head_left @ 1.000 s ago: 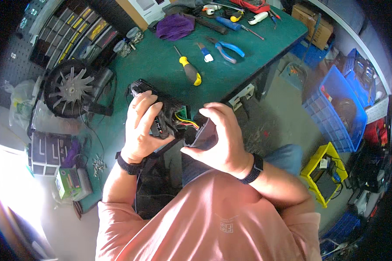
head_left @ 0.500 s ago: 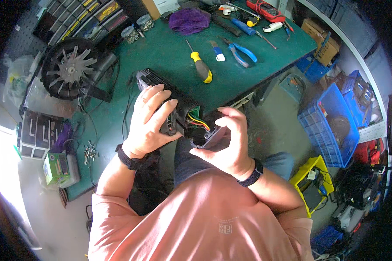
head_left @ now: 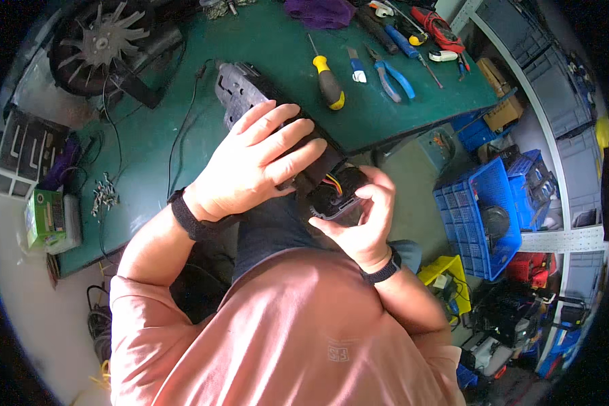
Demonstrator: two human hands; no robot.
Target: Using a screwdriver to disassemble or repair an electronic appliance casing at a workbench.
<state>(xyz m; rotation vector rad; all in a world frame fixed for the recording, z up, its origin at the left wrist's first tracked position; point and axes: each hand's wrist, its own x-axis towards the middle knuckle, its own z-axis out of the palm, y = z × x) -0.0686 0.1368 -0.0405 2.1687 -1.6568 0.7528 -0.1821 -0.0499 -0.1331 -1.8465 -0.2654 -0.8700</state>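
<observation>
My left hand [head_left: 260, 152] lies across a long black device housing [head_left: 240, 88] at the table's front edge, its fingers curled over the top. Between thumb and fingers, my right hand [head_left: 365, 220] grips a black end cover [head_left: 328, 201] at the housing's near end. Yellow, red and black wires [head_left: 332, 181] run from the housing into the cover, which sits close to it but tilted. A black cable [head_left: 186, 122] leads away from the housing's far end. Beyond the housing lie a yellow-black screwdriver [head_left: 329, 82], a small flat-bladed tool [head_left: 356, 66] and blue pliers [head_left: 392, 81].
A fan with metal blades [head_left: 101, 44] stands at the far left of the green table [head_left: 142, 152]. Loose screws [head_left: 105, 194] lie nearer on the left. Blue crates [head_left: 477, 220] and a yellow bin [head_left: 446, 281] stand on the right, beside shelving [head_left: 561, 243].
The housing has been turned, so its slotted side now shows. My left hand has shifted over its top. The end cover has come closer to the housing, and the view has shifted.
</observation>
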